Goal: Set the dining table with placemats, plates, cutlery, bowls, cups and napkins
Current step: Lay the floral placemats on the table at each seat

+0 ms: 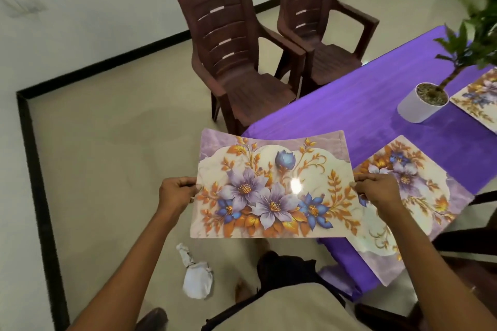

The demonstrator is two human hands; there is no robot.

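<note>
Two hands hold one floral placemat [271, 188] in the air, off the near left corner of the purple-covered dining table [363, 113] and mostly above the floor. The left hand [176, 192] pinches the middle of the mat's left short edge, thumb on top and fingers curled under; the right hand [376, 191] pinches the right short edge the same way. The sheet looks thin, light and glossy, with a bright glare spot near its middle, and its far edge bows in a shallow curve, so I judge it flexible rather than rigid: it should droop if held by one corner and may slide easily on the cloth. Holding it at both short edges, as here, keeps it flat enough to lay down squarely, and a slick surface suggests pinching firmly at the rim rather than pressing on the face. A second floral placemat [419, 196] already lies on the near part of the table, partly hidden by the right hand and the held mat, its near corner hanging past the table edge. A third placemat [478, 99] lies at the far right, touching or just beside a white potted plant [422, 105]. Two brown plastic chairs [236, 54] stand beyond the table's left side, and a crumpled white cloth [196, 274] lies on the floor near the person's feet.
</note>
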